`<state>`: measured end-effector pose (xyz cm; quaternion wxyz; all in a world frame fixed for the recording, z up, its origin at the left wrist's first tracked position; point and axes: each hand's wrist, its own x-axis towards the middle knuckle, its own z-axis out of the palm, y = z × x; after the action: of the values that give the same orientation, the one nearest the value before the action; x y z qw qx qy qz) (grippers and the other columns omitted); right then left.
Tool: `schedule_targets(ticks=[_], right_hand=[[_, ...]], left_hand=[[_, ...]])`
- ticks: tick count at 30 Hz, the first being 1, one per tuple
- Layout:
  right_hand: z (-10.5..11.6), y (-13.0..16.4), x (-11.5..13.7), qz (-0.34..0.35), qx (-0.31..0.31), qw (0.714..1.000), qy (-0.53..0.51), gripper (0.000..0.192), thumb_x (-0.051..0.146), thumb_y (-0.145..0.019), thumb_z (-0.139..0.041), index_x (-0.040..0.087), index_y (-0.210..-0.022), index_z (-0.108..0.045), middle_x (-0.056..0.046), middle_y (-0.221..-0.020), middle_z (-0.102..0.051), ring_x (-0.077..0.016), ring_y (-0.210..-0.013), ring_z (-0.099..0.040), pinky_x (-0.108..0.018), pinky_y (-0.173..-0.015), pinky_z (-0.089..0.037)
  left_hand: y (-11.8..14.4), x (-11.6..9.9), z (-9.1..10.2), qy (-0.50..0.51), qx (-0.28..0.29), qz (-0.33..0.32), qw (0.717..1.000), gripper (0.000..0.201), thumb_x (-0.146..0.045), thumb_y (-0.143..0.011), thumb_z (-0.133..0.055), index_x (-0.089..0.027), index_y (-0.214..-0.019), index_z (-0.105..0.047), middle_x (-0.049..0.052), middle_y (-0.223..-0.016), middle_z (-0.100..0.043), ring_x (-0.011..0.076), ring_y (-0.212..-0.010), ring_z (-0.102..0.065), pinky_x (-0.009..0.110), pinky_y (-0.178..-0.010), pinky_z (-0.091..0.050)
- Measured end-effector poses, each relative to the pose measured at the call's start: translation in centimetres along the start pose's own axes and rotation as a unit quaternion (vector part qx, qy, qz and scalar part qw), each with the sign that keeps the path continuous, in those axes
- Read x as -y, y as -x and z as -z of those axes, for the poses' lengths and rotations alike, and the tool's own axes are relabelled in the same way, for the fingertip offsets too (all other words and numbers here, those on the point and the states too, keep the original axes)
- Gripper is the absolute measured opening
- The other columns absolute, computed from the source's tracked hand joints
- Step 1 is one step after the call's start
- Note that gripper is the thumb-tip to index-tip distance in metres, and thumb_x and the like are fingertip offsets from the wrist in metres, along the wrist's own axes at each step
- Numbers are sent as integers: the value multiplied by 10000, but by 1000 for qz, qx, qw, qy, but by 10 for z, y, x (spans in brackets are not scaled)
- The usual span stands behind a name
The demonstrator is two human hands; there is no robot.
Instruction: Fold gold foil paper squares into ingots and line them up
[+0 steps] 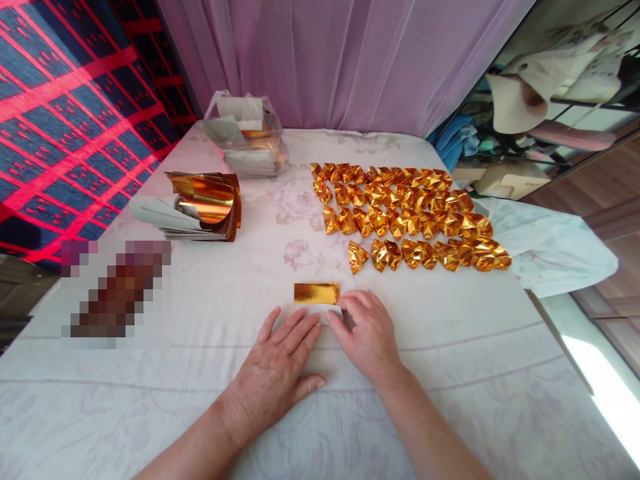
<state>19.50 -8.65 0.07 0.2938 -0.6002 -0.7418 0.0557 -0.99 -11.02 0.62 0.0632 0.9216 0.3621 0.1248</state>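
Observation:
A small sheet of gold foil paper [317, 293] lies on the cloth in front of me, its far strip gold and its near strip white. My left hand [280, 363] rests flat with the fingers spread, fingertips pressing on the white near strip. At the sheet's right end, my right hand [370, 327] has its curled thumb and forefinger on the edge of the paper. Beyond my right hand, folded gold foil pieces [400, 220] stand in several rows.
A stack of curled gold foil sheets [205, 207] lies at left. Behind it, a clear plastic bag [250, 143] holds more sheets. A pixelated patch [120, 293] hides something at far left. At right are a pale cloth [555, 253] and a shelf with hats [520, 100]. A purple curtain [340, 60] hangs behind.

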Motion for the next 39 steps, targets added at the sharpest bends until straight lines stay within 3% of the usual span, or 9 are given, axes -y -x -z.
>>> schedule_targets(ticks=[13,25,35,39], right_hand=[[-1,0,1,-3,1,1000,6,46,239,-855,-640,202,-827,-640,-57,-882,-667,-227,-846,-566,-357,-789,-454],[-1,-1,1,-7,3,1000,11,41,232,-836,-650,210,-810,-629,-56,-871,-665,-232,-843,-571,-363,-784,-459],[-4,1,2,-37,-22,999,-3,185,268,-825,-641,206,-994,-600,-92,-988,-663,-257,-941,-606,-397,-830,-493],[-5,1,2,-34,-18,999,-5,178,266,-823,-650,204,-977,-587,-89,-977,-663,-260,-938,-603,-400,-822,-495]], left_hand=[[-2,0,3,-30,7,-3,1000,624,-577,-957,-457,-145,-1407,-476,99,-1433,-562,277,-1355,-467,506,-1215,-129],[-2,0,3,-4,16,6,1000,636,-548,-944,-503,-164,-1446,-432,114,-1420,-567,287,-1356,-461,529,-1195,-192],[-4,-1,3,13,9,24,1000,653,-566,-936,-500,-174,-1455,-429,112,-1376,-602,283,-1335,-484,551,-1211,-117],[-5,-1,3,17,2,27,999,641,-578,-942,-480,-175,-1439,-450,108,-1375,-606,276,-1329,-490,538,-1219,-43]])
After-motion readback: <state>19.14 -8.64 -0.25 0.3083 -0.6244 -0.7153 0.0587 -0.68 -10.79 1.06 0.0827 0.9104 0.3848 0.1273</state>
